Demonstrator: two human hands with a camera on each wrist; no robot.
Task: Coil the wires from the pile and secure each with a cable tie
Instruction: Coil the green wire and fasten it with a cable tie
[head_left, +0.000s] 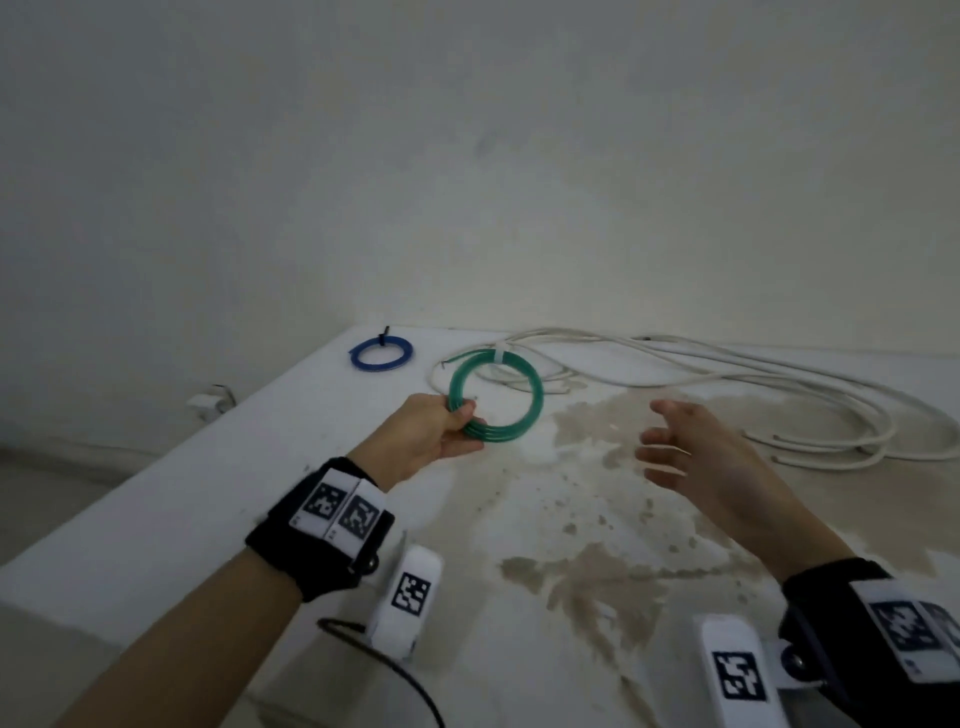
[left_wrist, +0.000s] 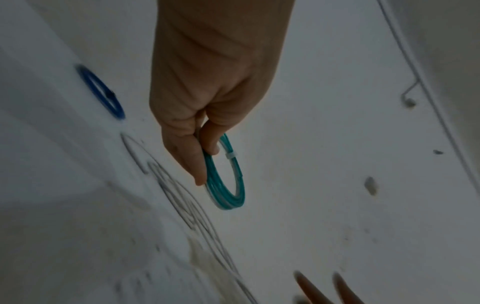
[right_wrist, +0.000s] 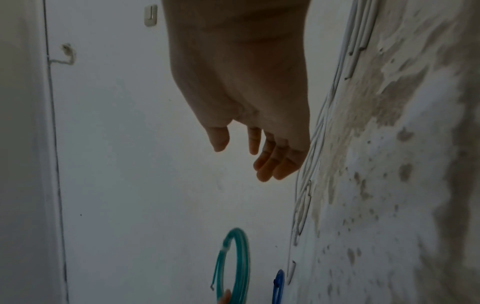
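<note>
Green wire coil, centre of the head view: several turns of green wire bound at the top by a white cable tie, held up off the table. Left hand pinches the lower left arc of the coil between thumb and fingers; the left wrist view shows the same hold, fingers along one side of the loop and the thumb pressed on the other.

Right hand, right of centre in the head view: hovers above the table with fingers spread and relaxed, holding nothing, apart from the coil. In the right wrist view its fingers hang loosely extended.

Blue wire coil, upper left of the table: lies flat near the far corner, bound with a black cable tie whose tail sticks up.

White cable pile, upper right of the table: long loose loops along the far edge, some strands passing behind the green coil, cut ends showing at the right.

Table: white top with brownish stained patches across the middle and right.

Wrist bands, both arms: black, carrying white marker tags.
</note>
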